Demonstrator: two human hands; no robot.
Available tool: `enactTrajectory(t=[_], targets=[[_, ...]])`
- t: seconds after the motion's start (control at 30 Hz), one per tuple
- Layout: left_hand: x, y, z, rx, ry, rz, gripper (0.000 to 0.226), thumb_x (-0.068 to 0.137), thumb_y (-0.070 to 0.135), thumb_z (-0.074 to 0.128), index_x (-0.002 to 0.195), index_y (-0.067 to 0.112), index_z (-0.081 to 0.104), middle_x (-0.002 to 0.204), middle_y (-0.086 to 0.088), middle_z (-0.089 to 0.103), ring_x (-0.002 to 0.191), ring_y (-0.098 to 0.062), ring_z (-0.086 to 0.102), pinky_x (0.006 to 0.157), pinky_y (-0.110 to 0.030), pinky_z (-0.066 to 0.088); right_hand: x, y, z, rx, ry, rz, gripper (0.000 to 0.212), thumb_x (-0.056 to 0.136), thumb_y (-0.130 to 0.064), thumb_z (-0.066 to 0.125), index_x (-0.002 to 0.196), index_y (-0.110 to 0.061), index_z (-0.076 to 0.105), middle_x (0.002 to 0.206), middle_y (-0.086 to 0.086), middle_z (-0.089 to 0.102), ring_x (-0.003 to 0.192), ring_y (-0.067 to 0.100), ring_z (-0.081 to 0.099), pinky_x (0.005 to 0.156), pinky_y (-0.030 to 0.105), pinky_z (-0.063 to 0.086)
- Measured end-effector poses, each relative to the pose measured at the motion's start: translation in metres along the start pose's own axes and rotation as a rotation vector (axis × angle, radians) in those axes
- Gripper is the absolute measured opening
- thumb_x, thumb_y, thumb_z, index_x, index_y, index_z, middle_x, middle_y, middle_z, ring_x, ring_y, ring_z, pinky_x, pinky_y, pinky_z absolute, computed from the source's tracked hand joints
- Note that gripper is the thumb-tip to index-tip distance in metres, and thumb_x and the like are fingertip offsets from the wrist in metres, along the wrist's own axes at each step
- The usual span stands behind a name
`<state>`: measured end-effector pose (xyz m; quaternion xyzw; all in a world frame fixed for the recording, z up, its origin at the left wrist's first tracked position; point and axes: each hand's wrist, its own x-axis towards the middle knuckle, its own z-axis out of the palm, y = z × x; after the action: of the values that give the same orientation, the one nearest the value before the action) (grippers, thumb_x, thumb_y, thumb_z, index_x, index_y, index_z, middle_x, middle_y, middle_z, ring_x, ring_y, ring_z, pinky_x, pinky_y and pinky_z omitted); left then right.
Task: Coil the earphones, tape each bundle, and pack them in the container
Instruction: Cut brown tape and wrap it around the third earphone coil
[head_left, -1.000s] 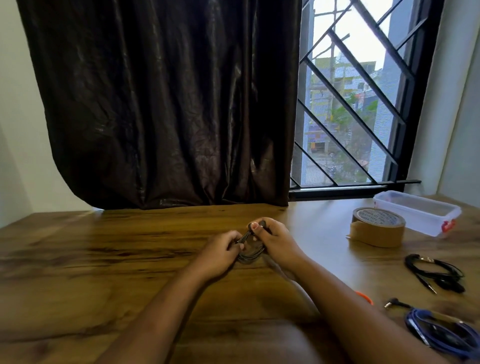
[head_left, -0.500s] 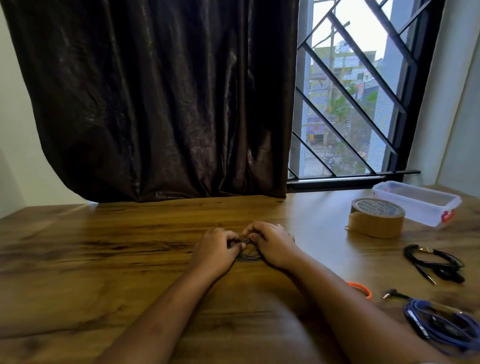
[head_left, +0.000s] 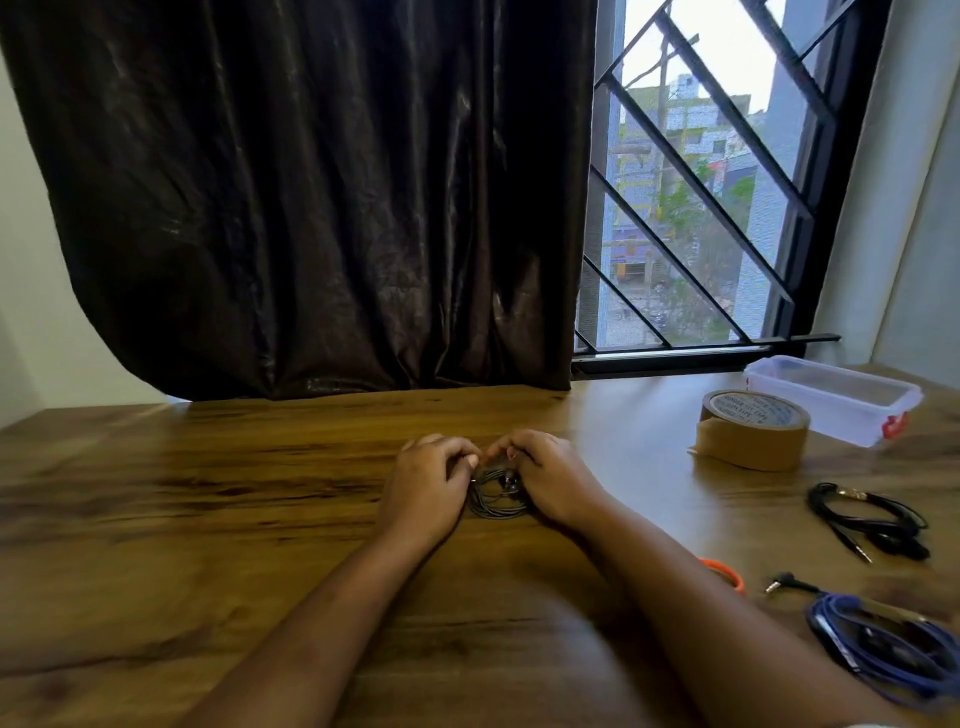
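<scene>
A small coil of dark grey earphones (head_left: 493, 496) lies on the wooden table (head_left: 208, 519) between my hands. My left hand (head_left: 428, 486) grips its left side with curled fingers. My right hand (head_left: 553, 480) holds its right side, fingertips curled over the top of the coil. A roll of brown tape (head_left: 750, 428) stands to the right. Behind it sits a clear plastic container (head_left: 836, 397) with a red clasp. A coiled black earphone set (head_left: 870, 519) and a blue earphone set (head_left: 883, 644) lie at the far right.
An orange loop (head_left: 724, 571) peeks out beside my right forearm. A dark curtain (head_left: 311, 208) hangs behind the table, and a barred window (head_left: 701, 208) is at the right. The table's left half is bare wood.
Both hands have lowered the coil from a raised, upright hold down flat onto the table. My fingers have closed in over its top.
</scene>
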<state>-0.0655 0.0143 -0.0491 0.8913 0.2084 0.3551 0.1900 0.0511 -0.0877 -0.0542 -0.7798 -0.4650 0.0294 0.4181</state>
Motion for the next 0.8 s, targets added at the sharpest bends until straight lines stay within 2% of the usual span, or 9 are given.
enactTrajectory(t=[0.13,0.23,0.33,0.4,0.5,0.6,0.67,0.8], targets=[[0.000,0.006,-0.005,0.012,0.034,0.055,0.014,0.093,0.023,0.054,0.094,0.024,0.068,0.094,0.013,0.057,0.095,-0.006,0.045,0.074,-0.023,0.034,-0.005,-0.009,-0.021,-0.056,0.073,-0.006,0.027,0.096,-0.013,0.045,0.091,-0.032,0.063,0.108,-0.005,0.064,0.105,0.017,0.057,0.095,0.045,0.046],[-0.002,0.012,-0.006,0.035,0.040,0.137,0.012,0.092,0.022,0.055,0.091,0.026,0.067,0.089,0.018,0.052,0.094,-0.006,0.046,0.072,-0.023,0.033,-0.013,-0.013,-0.060,-0.266,0.193,0.029,0.024,0.093,-0.014,0.049,0.101,-0.028,0.067,0.115,-0.002,0.063,0.110,0.023,0.055,0.093,0.040,0.044],[-0.007,0.019,-0.007,0.107,0.048,0.262,0.012,0.091,0.024,0.055,0.091,0.030,0.066,0.089,0.019,0.055,0.093,-0.006,0.048,0.071,-0.027,0.036,-0.033,-0.004,-0.111,-0.549,0.330,0.188,0.031,0.091,-0.015,0.049,0.116,-0.029,0.059,0.126,-0.002,0.057,0.119,0.024,0.049,0.093,0.039,0.037],[-0.012,0.029,-0.007,0.111,0.062,0.338,0.018,0.090,0.032,0.048,0.091,0.031,0.066,0.090,0.019,0.057,0.092,-0.004,0.047,0.070,-0.028,0.036,-0.046,0.010,-0.137,-0.723,0.355,0.347,0.035,0.090,-0.015,0.050,0.123,-0.026,0.054,0.130,0.000,0.054,0.124,0.026,0.044,0.097,0.041,0.034],[-0.024,0.051,-0.002,0.069,0.046,0.443,0.025,0.088,0.036,0.041,0.091,0.032,0.065,0.089,0.019,0.057,0.091,-0.001,0.044,0.068,-0.027,0.036,-0.065,0.032,-0.158,-0.794,0.295,0.560,0.033,0.093,-0.029,0.047,0.126,-0.024,0.054,0.132,0.002,0.052,0.124,0.025,0.042,0.098,0.043,0.032],[-0.031,0.070,0.013,0.041,0.053,0.508,0.019,0.088,0.032,0.046,0.093,0.032,0.065,0.091,0.017,0.060,0.090,-0.001,0.046,0.067,-0.026,0.040,-0.073,0.046,-0.163,-0.859,0.259,0.627,0.036,0.096,-0.019,0.038,0.130,-0.020,0.051,0.134,0.005,0.051,0.123,0.025,0.043,0.101,0.045,0.032],[-0.029,0.086,0.028,-0.009,0.053,0.457,0.018,0.090,0.029,0.048,0.097,0.032,0.065,0.095,0.018,0.059,0.093,-0.002,0.047,0.070,-0.026,0.044,-0.070,0.045,-0.162,-0.867,0.289,0.614,0.037,0.095,-0.014,0.037,0.128,-0.020,0.052,0.133,0.004,0.052,0.124,0.024,0.043,0.100,0.043,0.031],[-0.014,0.121,0.062,-0.264,-0.027,0.126,0.025,0.093,0.021,0.055,0.116,0.026,0.061,0.109,0.014,0.055,0.106,-0.008,0.050,0.088,-0.031,0.048,-0.061,0.035,-0.154,-0.823,0.258,0.519,0.034,0.093,-0.014,0.039,0.119,-0.025,0.058,0.129,0.000,0.056,0.125,0.023,0.046,0.100,0.039,0.029]])
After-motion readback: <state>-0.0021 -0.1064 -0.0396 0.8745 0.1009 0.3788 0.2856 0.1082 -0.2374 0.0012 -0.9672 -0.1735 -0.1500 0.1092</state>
